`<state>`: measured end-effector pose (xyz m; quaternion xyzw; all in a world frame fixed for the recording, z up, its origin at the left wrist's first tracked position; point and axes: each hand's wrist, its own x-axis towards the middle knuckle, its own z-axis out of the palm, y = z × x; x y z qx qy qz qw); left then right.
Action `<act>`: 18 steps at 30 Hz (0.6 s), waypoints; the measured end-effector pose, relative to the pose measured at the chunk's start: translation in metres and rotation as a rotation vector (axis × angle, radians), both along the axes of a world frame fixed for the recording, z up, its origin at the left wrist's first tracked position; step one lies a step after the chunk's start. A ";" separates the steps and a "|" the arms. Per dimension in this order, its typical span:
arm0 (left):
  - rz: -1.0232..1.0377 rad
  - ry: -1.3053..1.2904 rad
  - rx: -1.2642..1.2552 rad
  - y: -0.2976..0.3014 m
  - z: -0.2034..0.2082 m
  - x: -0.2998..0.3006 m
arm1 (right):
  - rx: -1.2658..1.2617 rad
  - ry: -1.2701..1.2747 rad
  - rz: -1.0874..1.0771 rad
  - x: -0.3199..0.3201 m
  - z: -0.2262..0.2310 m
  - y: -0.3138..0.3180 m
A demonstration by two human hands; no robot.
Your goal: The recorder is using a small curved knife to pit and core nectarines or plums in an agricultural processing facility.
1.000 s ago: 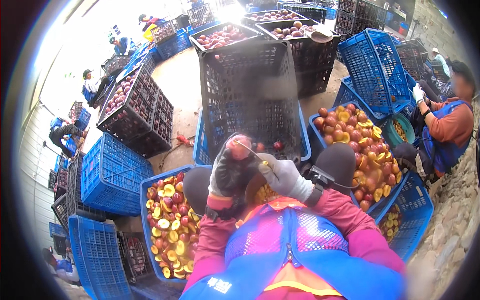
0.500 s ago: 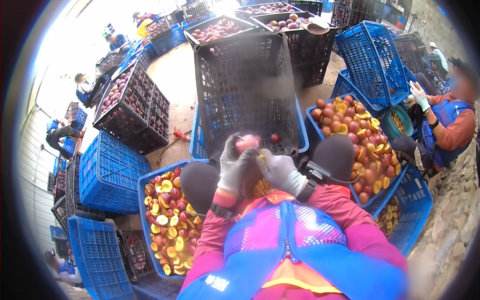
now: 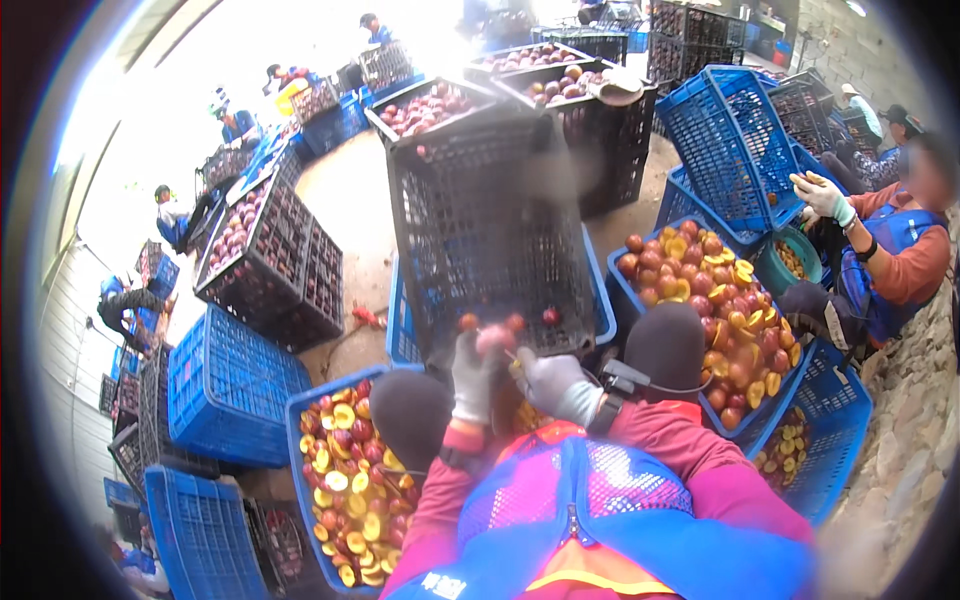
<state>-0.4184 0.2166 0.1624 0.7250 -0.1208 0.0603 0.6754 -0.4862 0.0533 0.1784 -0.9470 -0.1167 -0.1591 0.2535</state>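
My left hand (image 3: 473,378), in a pale glove with dark fingertips, holds a reddish plum (image 3: 496,340) between thumb and fingers. Close beside the fruit, my gloved right hand (image 3: 558,386) is closed; a small yellowish bit shows at its fingertips, too blurred to name. Both hands are over my lap, at the near edge of a tipped black crate (image 3: 405,215). A few loose plums (image 3: 551,316) lie inside that crate, just beyond my hands. Between my knees, yellow fruit pieces (image 3: 528,415) are partly hidden by my hands.
Left of my knee is a blue crate (image 3: 297,440) of cut plums; another blue crate (image 3: 622,275) of them stands on the right. Stacked black crates (image 3: 270,265) and blue crates (image 3: 235,370) line the left. A co-worker (image 3: 905,235) sits at the right beside a green basin (image 3: 770,268).
The view has tilted upward, so my hands and the near crates sit lower in the picture. More loose plums show in the black crate. My left hand keeps its hold on the plum.
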 end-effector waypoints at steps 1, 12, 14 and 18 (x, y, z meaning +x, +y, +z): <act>-0.041 0.066 -0.112 0.015 -0.019 0.009 | -0.010 -0.010 0.014 -0.001 0.001 0.008; -0.239 0.719 -0.701 0.039 0.017 0.016 | 0.033 -0.027 -0.035 -0.024 -0.024 -0.039; -0.280 0.595 -0.636 0.048 -0.002 0.023 | 0.568 0.008 -0.009 -0.009 0.015 -0.033; -0.191 0.070 -0.132 0.006 0.013 -0.003 | 1.360 0.264 0.051 0.001 0.061 -0.030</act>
